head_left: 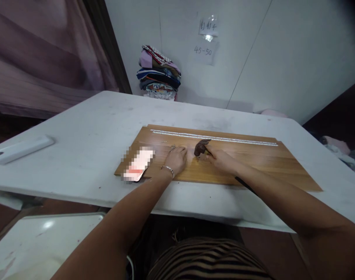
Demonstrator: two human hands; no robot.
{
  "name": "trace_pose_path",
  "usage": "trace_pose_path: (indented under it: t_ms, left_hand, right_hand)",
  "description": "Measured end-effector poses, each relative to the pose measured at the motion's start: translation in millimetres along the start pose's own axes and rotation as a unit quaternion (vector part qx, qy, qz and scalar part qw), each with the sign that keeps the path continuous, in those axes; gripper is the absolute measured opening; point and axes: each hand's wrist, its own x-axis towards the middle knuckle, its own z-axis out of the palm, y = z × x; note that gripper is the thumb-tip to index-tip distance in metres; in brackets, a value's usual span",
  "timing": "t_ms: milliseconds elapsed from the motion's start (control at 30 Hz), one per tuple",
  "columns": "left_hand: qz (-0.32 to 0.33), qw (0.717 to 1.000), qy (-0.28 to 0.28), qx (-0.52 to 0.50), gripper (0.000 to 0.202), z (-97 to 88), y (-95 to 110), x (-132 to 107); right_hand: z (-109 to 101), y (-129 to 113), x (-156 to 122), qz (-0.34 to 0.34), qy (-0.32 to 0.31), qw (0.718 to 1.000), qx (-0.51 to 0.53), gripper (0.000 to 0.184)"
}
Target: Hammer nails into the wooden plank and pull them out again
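A wooden board (253,159) lies flat on the white table (87,128). Across its far edge runs a thin pale strip (215,138). My right hand (221,159) is closed around the handle of a dark hammer (201,146), gripped close to the head, which rests near the board's middle. My left hand (175,158) sits just left of the hammer head with its fingers curled and pinched on something too small to make out. A bracelet circles that wrist. A blurred pink and white packet (137,164) lies on the board's left end.
A flat white object with a hole (20,149) lies at the table's left edge. Folded clothes (158,74) are stacked against the back wall. A white surface (40,241) sits lower left, below the table. Paper notes (206,39) hang on the wall.
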Motion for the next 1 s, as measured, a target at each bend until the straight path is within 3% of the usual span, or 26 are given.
trace_pose_path:
  t_ms: [1000]
  left_hand:
    - [-0.001,1.000,0.006,-0.007,0.030,0.0,-0.8,-0.5]
  right_hand:
    - [-1.6,-2.4,0.1,0.001,-0.008,1.000,0.005,0.052]
